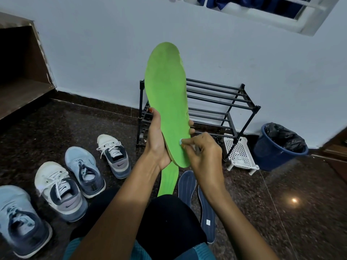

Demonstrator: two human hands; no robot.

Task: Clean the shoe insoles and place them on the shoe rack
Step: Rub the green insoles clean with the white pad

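I am watching from far away, and the job looks like it is only at the start. My left hand (156, 145) holds the insole (166, 94) up in the air in front of the rack (221, 102). The thumb is on one edge and the fingers wrap round the other edge, low down near the heel. My right hand (201, 152) is curled, and its fingertips pinch a small pale bit (181, 142) against the green face, near the heel. I cannot tell if the bit is a wipe, a brush tip or dirt. So I think this insole is being cleaned right now.

Three more wait on the floor by my knee. There is a second green insole (169, 181) just under the held one, and two blue insoles (186, 186) lie side by side next to it. I cannot tell if any of them is clean. No insole is on the rack yet, so all four still have to go there.

Four shoes (112, 154) sit in a row on the left. I cannot see deep inside them.

A blue bin (272, 156) stands near the rack, on its right. It has a black bag (283, 136) in it, and I see nothing else inside. A white stand (238, 152) with holes sits touching the foot of the rack.
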